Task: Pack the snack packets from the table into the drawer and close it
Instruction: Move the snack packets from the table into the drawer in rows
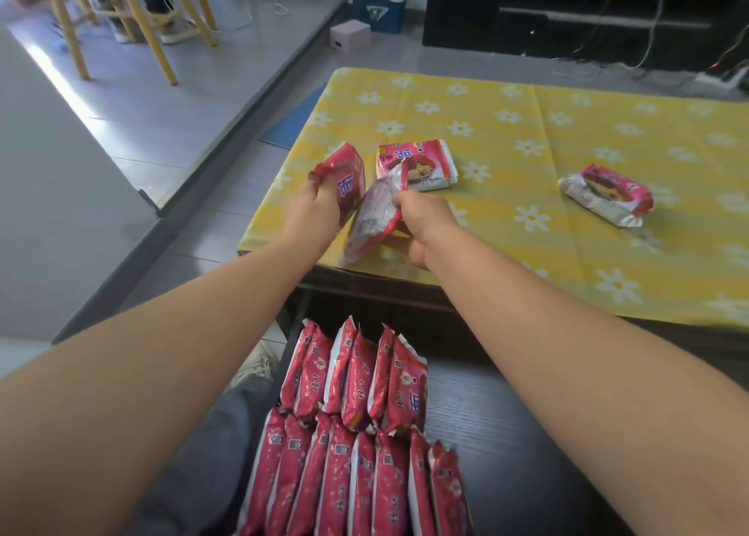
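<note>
My left hand (pixel 314 215) grips a red snack packet (pixel 344 170) by its end, lifted above the near left corner of the table (pixel 567 138). My right hand (pixel 425 223) holds a second packet (pixel 371 223), tilted with its pale back showing. Two more packets lie flat on the yellow flowered cloth: one (pixel 421 162) just beyond my hands, one (pixel 608 195) further right. Below the table edge the open dark drawer (pixel 506 434) holds two rows of several packets (pixel 356 434) standing on edge along its left side.
The right part of the drawer is bare dark wood. My grey trouser leg (pixel 227 434) and shoe (pixel 259 363) sit left of it. Wooden chair legs (pixel 133 20), a pink box (pixel 350 35), a blue bin (pixel 379 8) and a black cabinet (pixel 567 8) stand beyond.
</note>
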A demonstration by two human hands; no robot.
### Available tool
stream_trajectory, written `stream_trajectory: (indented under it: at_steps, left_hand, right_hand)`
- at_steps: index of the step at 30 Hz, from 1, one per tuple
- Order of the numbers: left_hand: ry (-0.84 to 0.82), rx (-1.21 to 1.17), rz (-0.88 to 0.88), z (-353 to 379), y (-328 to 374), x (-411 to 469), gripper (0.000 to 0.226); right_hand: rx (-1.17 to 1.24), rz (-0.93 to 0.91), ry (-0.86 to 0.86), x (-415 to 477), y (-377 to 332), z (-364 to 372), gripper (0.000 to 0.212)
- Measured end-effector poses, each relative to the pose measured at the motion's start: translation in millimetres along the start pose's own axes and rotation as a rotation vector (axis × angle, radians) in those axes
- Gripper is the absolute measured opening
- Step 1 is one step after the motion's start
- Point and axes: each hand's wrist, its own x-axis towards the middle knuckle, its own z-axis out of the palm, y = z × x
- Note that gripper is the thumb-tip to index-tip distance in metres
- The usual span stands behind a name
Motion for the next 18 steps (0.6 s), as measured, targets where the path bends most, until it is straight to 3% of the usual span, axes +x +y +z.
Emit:
stream_trajectory:
  at_steps: [4,10,18]
  left_hand:
    - [-0.031,-0.346,-0.133,-8.4,5.3,-25.2,0.045]
    - [-0.076,-0.573,-0.340,-17.8,9.9,-71.9,0.042]
    - [-0.325,-0.822,-0.308,3.2,20.2,-148.1,0.040]
  right_hand:
    - [-0.002,-0.034,0.065,-22.7,4.1,-23.1,0.042]
    - [0.072,-0.178,0.065,-72.6,11.1,-61.1,0.037]
    - [0.024,-0.418,-0.106,-141.6,37.4,-86.3,0.016]
